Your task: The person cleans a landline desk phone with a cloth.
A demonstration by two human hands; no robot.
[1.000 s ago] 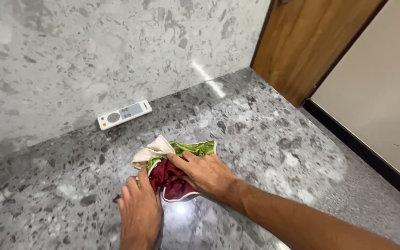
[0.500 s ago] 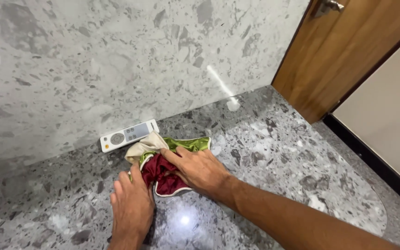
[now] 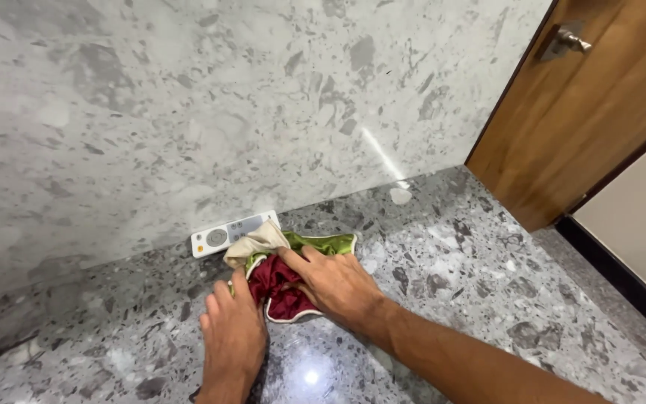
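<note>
A small bundle of cloth, dark red with a green part and a beige flap, lies on the grey speckled stone surface. My right hand rests on top of it, fingers spread and pressing into the red and green folds. My left hand lies flat just to the left, its fingertips touching the bundle's edge. A white remote control sits right behind the cloth, against the wall.
A speckled grey stone wall rises directly behind the surface. A wooden door with a metal handle stands at the right, with a dark baseboard and a pale wall beside it.
The view has tilted up, showing more of the wall and the door. Both hands stay on the cloth, which now lies closer to the remote control.
</note>
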